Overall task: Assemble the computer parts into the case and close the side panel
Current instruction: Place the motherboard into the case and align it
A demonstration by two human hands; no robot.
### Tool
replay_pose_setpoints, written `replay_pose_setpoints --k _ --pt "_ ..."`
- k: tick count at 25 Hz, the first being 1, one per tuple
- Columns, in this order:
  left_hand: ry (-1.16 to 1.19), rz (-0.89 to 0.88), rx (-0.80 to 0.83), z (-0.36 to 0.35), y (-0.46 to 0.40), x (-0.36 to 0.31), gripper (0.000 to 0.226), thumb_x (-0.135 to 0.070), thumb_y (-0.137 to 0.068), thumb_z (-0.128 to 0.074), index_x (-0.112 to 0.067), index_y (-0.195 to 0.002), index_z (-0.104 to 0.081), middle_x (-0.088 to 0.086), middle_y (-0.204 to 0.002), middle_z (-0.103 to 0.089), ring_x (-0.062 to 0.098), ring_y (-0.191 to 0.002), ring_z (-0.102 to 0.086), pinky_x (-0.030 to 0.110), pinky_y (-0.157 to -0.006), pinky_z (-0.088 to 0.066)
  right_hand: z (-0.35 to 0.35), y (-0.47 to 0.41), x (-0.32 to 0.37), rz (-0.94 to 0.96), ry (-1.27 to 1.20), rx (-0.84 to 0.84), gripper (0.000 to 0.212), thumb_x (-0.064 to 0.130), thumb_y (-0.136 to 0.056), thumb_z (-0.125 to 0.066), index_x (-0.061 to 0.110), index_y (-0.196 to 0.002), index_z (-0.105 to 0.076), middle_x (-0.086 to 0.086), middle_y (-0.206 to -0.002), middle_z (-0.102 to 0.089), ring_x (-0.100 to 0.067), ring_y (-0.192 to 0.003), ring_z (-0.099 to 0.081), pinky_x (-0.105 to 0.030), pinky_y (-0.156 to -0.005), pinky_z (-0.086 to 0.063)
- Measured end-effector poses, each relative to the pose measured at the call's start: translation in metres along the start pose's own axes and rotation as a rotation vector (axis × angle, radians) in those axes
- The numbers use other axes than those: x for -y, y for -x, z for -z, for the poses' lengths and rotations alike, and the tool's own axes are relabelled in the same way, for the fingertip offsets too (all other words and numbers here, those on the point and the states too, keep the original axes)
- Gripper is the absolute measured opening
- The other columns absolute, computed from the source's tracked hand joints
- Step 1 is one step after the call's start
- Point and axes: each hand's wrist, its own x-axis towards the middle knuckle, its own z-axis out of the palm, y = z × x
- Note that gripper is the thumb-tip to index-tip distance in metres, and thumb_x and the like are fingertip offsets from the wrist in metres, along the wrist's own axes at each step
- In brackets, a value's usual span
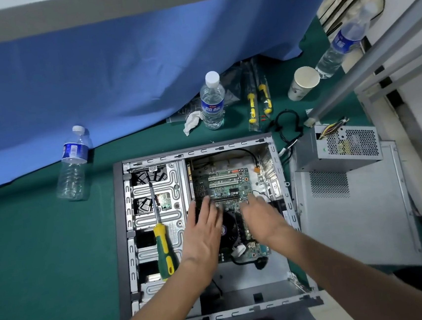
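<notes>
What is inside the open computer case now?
Inside the computer case lies a green circuit board, with both hands resting on it. A screwdriver lies on the metal drive bays. The hands cover the board's middle.

Standing bottle [212,100] label: blue with white characters, too blurred to read.
Lying bottle [74,164] label: blue, print illegible.
Far bottle [342,41] label: possibly the same brand.

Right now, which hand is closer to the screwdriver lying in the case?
Left. The left hand rests on the motherboard just beside the screwdriver handle; the right hand is farther off, on the board's other side.
</notes>
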Motion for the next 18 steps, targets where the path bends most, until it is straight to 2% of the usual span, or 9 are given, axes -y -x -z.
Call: replay_pose_setpoints --k 3,5,7,10,13,15,18 --pt "-0.069 -0.033 0.057 0.002 -0.002 -0.006 0.101 -0.054 -0.092 -0.05 0.004 -0.151 0.007 0.02 -0.158 -0.024 0.038 -0.149 -0.011 0.061 -0.111 0.02 0.026 -0.023 -0.006 -0.011 0.114 -0.064 0.056 -0.014 -0.079 -0.056 0.003 -0.131 -0.047 -0.021 -0.132 -0.044 -0.03 -0.119 -0.046 -0.037 -0.1 -0.05" --pt "-0.117 -0.067 0.093 0.002 -0.006 -0.009 0.096 -0.056 -0.093 -0.046 0.0 -0.154 0.002 0.021 -0.16 -0.017 0.038 -0.149 -0.011 0.062 -0.111 0.019 0.035 -0.036 -0.011 -0.064 0.127 0.016 0.054 -0.013 -0.081 -0.055 0.001 -0.132 -0.045 -0.021 -0.129 -0.048 -0.032 -0.118 -0.049 -0.039 -0.098 -0.052" --pt "-0.121 -0.085 0.088 0.0 -0.011 -0.011 0.091 -0.054 -0.094 -0.046 -0.004 -0.155 0.001 0.022 -0.16 -0.01 0.039 -0.148 -0.012 0.064 -0.113 0.014 0.038 -0.043 -0.014 -0.106 0.117 0.1 0.046 -0.013 -0.084 -0.051 0.002 -0.127 -0.05 -0.015 -0.113 -0.059 -0.027 -0.105 -0.059 -0.037 -0.091 -0.055" --pt "-0.036 -0.084 0.035 -0.002 -0.018 -0.011 0.093 -0.048 -0.093 -0.052 0.001 -0.154 -0.002 0.021 -0.153 -0.025 0.037 -0.139 -0.03 0.065 -0.115 0.007 0.043 -0.046 -0.016 -0.16 0.139 0.046 0.031 -0.008 -0.089 -0.05 0.008 -0.115 -0.055 -0.004 -0.097 -0.064 -0.02 -0.09 -0.064 -0.029 -0.081 -0.056" --pt "0.062 -0.11 -0.013 -0.005 -0.026 -0.007 0.083 -0.044 -0.091 -0.057 0.0 -0.151 -0.02 0.02 -0.139 -0.039 0.035 -0.127 -0.043 0.063 -0.116 0.0 0.04 -0.044 -0.015 -0.153 0.068 -0.019 0.027 -0.01 -0.089 -0.049 0.008 -0.107 -0.059 -0.005 -0.095 -0.064 -0.019 -0.085 -0.062 -0.029 -0.078 -0.056" --pt "0.115 -0.138 -0.028 -0.006 -0.029 -0.003 0.079 -0.045 -0.089 -0.06 -0.002 -0.147 -0.029 0.018 -0.133 -0.044 0.034 -0.121 -0.048 0.062 -0.118 -0.004 0.033 -0.042 -0.015 -0.076 0.018 0.049 0.022 -0.009 -0.09 -0.052 0.005 -0.103 -0.062 -0.008 -0.097 -0.062 -0.02 -0.084 -0.064 -0.03 -0.079 -0.057" --pt "0.118 -0.19 -0.076 -0.008 -0.03 0.002 0.079 -0.052 -0.086 -0.063 -0.002 -0.141 -0.036 0.017 -0.125 -0.049 0.034 -0.116 -0.051 0.062 -0.118 -0.004 0.035 -0.051 -0.019 -0.122 -0.107 0.081 0.028 -0.009 -0.089 -0.052 0.004 -0.111 -0.064 -0.016 -0.114 -0.06 -0.021 -0.086 -0.065 -0.026 -0.081 -0.056"
